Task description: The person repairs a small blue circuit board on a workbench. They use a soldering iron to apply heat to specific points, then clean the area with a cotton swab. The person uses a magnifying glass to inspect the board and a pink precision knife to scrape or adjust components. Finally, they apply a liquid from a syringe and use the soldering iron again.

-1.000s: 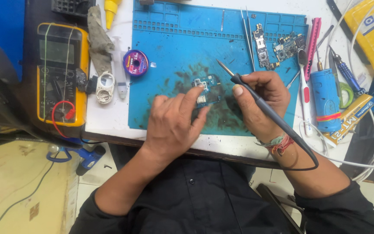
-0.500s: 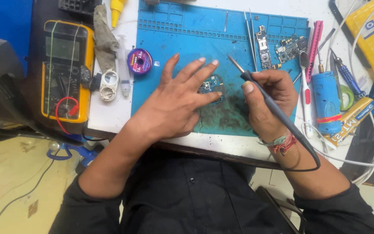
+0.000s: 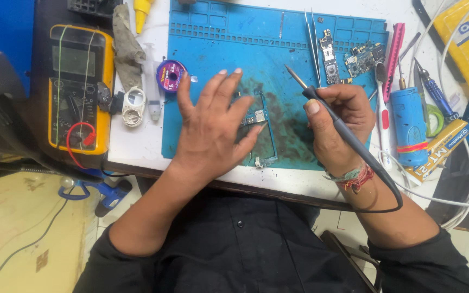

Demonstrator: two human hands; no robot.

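My right hand [image 3: 338,123] grips a black soldering iron [image 3: 321,106] like a pen, its metal tip pointing up and left above the blue work mat [image 3: 223,49]. My left hand [image 3: 213,125] hovers over the mat with its fingers spread, holding nothing. It partly covers a small circuit board [image 3: 256,115] that lies on the dirty middle of the mat. The iron's black cord loops down past my right wrist.
A yellow multimeter [image 3: 77,87] sits at the left. A purple solder-wick spool [image 3: 170,75], a rag and small parts lie beside the mat. Tweezers [image 3: 314,43], more circuit boards [image 3: 354,57], a blue cylinder [image 3: 408,125], a pink tool and screwdrivers crowd the right side.
My left hand has let go of the board, spread its fingers and shifted left. My right hand with the iron has drawn back to the right, away from the board.
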